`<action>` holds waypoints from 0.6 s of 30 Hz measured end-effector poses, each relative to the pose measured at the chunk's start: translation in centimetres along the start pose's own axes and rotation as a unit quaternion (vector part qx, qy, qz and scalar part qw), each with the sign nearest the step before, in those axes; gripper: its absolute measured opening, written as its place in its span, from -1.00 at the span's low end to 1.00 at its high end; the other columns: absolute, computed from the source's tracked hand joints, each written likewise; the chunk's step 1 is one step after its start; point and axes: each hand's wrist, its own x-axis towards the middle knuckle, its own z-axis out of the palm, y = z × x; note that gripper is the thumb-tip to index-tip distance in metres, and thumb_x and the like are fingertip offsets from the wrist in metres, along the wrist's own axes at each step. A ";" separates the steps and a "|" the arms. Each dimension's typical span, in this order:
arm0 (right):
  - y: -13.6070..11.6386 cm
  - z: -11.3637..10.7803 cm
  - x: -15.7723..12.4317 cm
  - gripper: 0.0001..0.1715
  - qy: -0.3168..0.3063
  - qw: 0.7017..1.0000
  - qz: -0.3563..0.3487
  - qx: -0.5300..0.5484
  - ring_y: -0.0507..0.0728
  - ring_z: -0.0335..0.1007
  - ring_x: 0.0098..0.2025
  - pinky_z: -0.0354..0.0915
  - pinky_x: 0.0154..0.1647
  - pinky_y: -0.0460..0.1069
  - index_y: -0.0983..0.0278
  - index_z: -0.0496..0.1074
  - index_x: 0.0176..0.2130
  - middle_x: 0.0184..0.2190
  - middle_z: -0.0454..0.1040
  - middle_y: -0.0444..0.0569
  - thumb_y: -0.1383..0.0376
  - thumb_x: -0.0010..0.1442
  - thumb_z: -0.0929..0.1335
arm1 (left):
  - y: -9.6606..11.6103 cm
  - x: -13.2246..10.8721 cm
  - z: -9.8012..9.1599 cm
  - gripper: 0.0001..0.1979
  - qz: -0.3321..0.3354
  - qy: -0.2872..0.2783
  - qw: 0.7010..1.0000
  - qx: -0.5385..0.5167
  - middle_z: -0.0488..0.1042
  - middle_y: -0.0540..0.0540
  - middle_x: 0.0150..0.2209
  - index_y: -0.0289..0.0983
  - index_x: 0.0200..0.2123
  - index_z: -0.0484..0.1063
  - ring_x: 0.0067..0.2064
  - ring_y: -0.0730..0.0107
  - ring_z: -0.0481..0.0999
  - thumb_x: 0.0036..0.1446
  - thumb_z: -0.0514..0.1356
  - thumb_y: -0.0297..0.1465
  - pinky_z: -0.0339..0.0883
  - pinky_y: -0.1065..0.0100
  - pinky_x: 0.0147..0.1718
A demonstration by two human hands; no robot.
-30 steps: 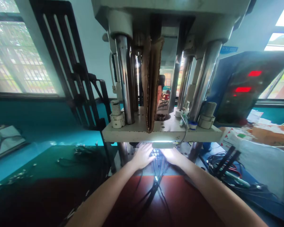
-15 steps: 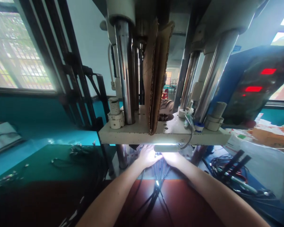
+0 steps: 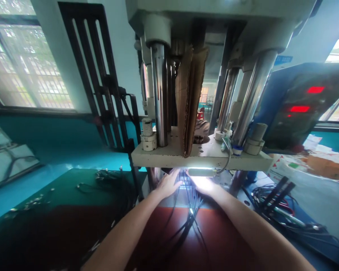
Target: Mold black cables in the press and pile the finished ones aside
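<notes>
Under the pale steel platen (image 3: 169,159) of a vertical press, my left hand (image 3: 168,184) and my right hand (image 3: 205,186) reach in on either side of a bundle of thin black cables (image 3: 190,215). The cables run forward across a dark red mat (image 3: 164,241) and up between my hands. My left fingers lie extended beside them. Glare from a bar lamp (image 3: 200,172) washes out my right hand, hiding its fingers. What lies beneath my hands is mostly hidden.
Chrome press columns (image 3: 159,94) rise through the platen, with folded cardboard (image 3: 189,98) hanging between them. A red-digit control box (image 3: 296,105) stands at right, above a tangle of cables (image 3: 274,203). A green mat (image 3: 45,192) with loose cables lies at left.
The whole view has shifted as my head moved. My left hand has drawn slightly away from my right, and the cables now show between them.
</notes>
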 end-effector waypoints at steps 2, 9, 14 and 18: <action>-0.7 0.5 0.3 -0.59 -0.010 1.000 -0.007 -0.010 0.12 0.38 -0.15 0.22 -0.02 0.05 0.35 0.32 -0.02 -0.19 0.46 0.07 0.49 0.16 0.14 | -0.1 -0.4 0.4 -0.49 0.042 -0.003 0.999 0.014 0.21 -0.20 0.13 -0.30 0.12 0.10 0.16 0.24 0.17 0.10 0.03 -0.27 0.06 0.19 0.10; -1.5 1.4 0.5 -0.61 -0.015 0.999 -0.004 -0.038 0.10 0.39 -0.19 0.19 0.01 0.04 0.34 0.37 -0.11 -0.24 0.47 0.06 0.52 0.22 0.10 | 1.1 0.4 1.1 -0.45 0.066 0.025 0.996 0.044 0.26 -0.23 0.09 -0.31 0.08 0.16 0.13 0.17 0.19 0.05 0.08 -0.20 0.07 0.14 0.10; -1.3 1.5 0.7 -0.61 -0.025 0.999 0.001 -0.044 0.12 0.38 -0.17 0.19 0.02 0.06 0.37 0.37 -0.11 -0.24 0.47 0.07 0.53 0.22 0.08 | 1.3 1.2 0.5 -0.47 0.087 0.014 0.996 0.034 0.34 -0.24 0.00 -0.33 0.04 0.21 0.06 0.15 0.27 0.06 0.06 -0.15 0.13 0.17 0.04; -1.1 1.4 0.6 -0.59 -0.041 0.998 0.009 -0.048 0.12 0.37 -0.15 0.19 0.02 0.05 0.35 0.39 -0.14 -0.23 0.47 0.05 0.56 0.20 0.09 | 0.9 1.8 0.8 -0.52 0.099 0.005 0.995 0.020 0.37 -0.25 -0.03 -0.36 0.02 0.24 0.02 0.16 0.32 0.06 0.06 -0.22 0.15 0.20 0.02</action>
